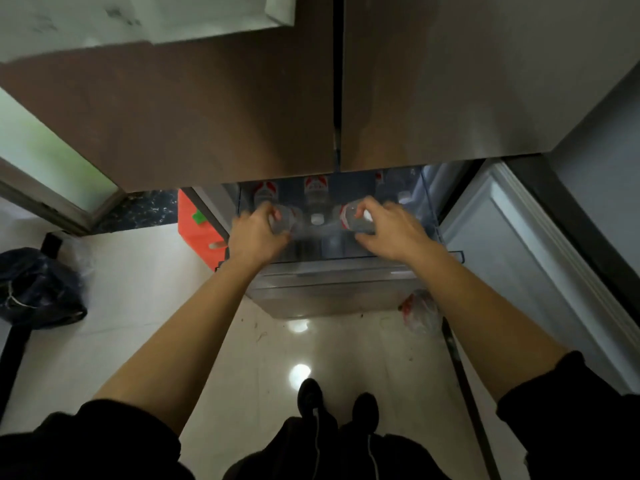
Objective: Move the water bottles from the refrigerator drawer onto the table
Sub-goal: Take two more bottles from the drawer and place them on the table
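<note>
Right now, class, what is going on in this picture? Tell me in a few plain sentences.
A person stands at the open refrigerator drawer and reaches in with both arms. The left hand grips one water bottle, and the right hand grips a second bottle. Neither is clear of the drawer yet. Other bottles stand behind them. No table is in view.

I'm seeing clear water bottles (265, 195) with red-and-white labels, brownish fridge doors (207, 116), a bright orange box (188, 216) with a green patch, black sleeves (104, 445), cream floor (138, 289)
</note>
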{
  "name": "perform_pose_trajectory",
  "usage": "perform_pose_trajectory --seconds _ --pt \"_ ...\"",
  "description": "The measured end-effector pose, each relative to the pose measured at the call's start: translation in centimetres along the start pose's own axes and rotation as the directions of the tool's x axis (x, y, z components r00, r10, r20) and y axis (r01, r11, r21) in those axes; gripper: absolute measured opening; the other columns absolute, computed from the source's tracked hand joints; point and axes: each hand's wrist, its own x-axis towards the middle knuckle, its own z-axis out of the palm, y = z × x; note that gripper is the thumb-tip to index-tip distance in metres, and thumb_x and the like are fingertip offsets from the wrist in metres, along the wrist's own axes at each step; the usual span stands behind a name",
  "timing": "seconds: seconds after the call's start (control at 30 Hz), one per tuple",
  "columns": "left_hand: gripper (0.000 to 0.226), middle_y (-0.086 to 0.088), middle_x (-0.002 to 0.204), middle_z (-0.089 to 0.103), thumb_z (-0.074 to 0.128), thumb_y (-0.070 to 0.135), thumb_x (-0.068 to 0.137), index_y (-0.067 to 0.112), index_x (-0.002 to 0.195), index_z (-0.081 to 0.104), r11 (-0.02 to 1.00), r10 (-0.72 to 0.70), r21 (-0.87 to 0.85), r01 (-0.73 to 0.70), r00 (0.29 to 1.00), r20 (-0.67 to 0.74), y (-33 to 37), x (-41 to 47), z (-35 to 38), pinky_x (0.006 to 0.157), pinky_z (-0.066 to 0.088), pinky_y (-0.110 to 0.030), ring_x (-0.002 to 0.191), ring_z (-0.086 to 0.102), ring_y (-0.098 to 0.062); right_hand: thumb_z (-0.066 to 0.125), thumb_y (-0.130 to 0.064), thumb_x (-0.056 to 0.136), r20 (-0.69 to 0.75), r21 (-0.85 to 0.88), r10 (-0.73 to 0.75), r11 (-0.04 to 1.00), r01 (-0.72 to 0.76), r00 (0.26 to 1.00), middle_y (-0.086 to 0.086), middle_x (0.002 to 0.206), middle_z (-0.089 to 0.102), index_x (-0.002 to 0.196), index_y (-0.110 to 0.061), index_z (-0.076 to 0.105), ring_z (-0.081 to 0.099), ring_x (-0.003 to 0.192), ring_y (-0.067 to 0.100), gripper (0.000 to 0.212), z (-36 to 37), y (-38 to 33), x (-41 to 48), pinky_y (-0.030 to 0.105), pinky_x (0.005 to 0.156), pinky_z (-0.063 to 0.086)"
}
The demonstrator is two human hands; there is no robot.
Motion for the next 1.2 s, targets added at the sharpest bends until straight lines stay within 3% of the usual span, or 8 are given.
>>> perform_pose_trajectory --seconds 0.2,0.3,0.43,0.53,0.63,0.77,1.03,1.2 --pt "0.031 -0.017 0.109 0.063 0.071 0.031 0.079 0.015 0.104 0.060 0.999 0.036 -0.014 -0.037 0.998 -0.056 0.6 -0.5 -1.2 0.085 0.049 -0.040 0.103 0.056 -0.038 0.064 -0.042 0.082 0.010 -0.039 0.001 0.999 -0.001 1.000 0.010 0.109 0.057 0.117 -0.033 0.047 0.055 0.101 0.033 0.040 -1.4 -1.0 -0.4 0.035 0.072 0.040" --pt "0.035 -0.016 0.116 0.057 0.072 0.029 0.080 0.013 0.110 0.062 0.998 0.044 -0.046 -0.048 0.997 -0.069 0.5 -1.0 0.1 0.089 0.045 -0.039 0.111 0.052 -0.036 0.069 -0.040 0.079 -0.030 0.078 0.039 0.996 -0.037 0.999 0.007 0.110 0.056 0.120 -0.030 0.048 0.057 0.102 0.031 0.047 -0.1 -1.4 -0.6 0.034 0.074 0.042" --pt "0.058 -0.004 0.124 0.056 0.080 0.035 0.076 0.020 0.125 0.052 0.926 -0.102 -0.377 0.033 0.981 -0.165 -0.2 -2.2 1.6 0.096 0.051 -0.043 0.114 0.055 -0.022 0.082 -0.045 0.069 -0.104 0.340 0.225 0.923 -0.177 0.969 0.006 0.121 0.056 0.129 -0.028 0.051 0.056 0.111 0.026 0.069 1.9 -1.0 -1.0 0.034 0.086 0.047" --pt "0.079 -0.003 0.136 0.051 0.085 0.031 0.073 0.020 0.137 0.041 0.835 -0.195 -0.538 0.113 0.976 -0.098 -0.8 -3.1 2.2 0.102 0.049 -0.041 0.122 0.052 -0.021 0.084 -0.061 0.060 0.005 0.425 0.350 0.847 -0.319 0.937 0.007 0.130 0.048 0.133 -0.025 0.050 0.054 0.118 0.026 0.088 3.5 -0.3 -1.5 0.037 0.096 0.048" --pt "0.090 -0.006 0.134 0.053 0.089 0.035 0.067 0.020 0.138 0.036 0.887 -0.199 -0.434 0.160 0.979 -0.046 -1.8 -3.6 2.9 0.097 0.049 -0.043 0.120 0.054 -0.028 0.080 -0.069 0.059 0.032 0.317 0.340 0.888 -0.332 0.940 0.006 0.134 0.048 0.135 -0.027 0.045 0.054 0.120 0.028 0.093 4.4 -0.3 -1.6 0.042 0.095 0.049" --pt "0.080 -0.010 0.123 0.062 0.085 0.031 0.070 0.017 0.133 0.039 0.910 -0.224 -0.366 0.197 0.974 -0.032 -1.7 -3.4 3.1 0.090 0.050 -0.041 0.110 0.061 -0.034 0.082 -0.051 0.071 0.015 0.427 0.397 0.827 -0.365 0.918 0.004 0.133 0.058 0.137 -0.025 0.041 0.056 0.121 0.029 0.082 4.6 -1.4 -0.7 0.040 0.092 0.046" --pt "0.060 0.007 0.095 0.062 0.085 0.025 0.067 0.026 0.113 0.046 0.819 -0.211 -0.571 0.062 0.957 -0.199 -1.7 -4.1 0.2 0.078 0.056 -0.035 0.089 0.064 -0.017 0.091 -0.038 0.063 -0.182 0.658 0.365 0.735 -0.163 0.913 -0.011 0.111 0.064 0.129 -0.034 0.052 0.059 0.103 0.013 0.076 4.5 -6.0 -1.7 0.025 0.082 0.045" --pt "0.056 0.020 0.094 0.063 0.087 0.020 0.065 0.033 0.109 0.054 0.736 -0.259 -0.675 -0.051 0.900 -0.350 -1.9 -6.6 -4.8 0.075 0.051 -0.016 0.087 0.061 0.010 0.092 -0.041 0.061 -0.271 0.628 0.152 0.776 0.055 0.950 -0.023 0.103 0.060 0.128 -0.042 0.054 0.057 0.097 0.001 0.077 2.4 -11.1 -1.8 0.018 0.079 0.044"
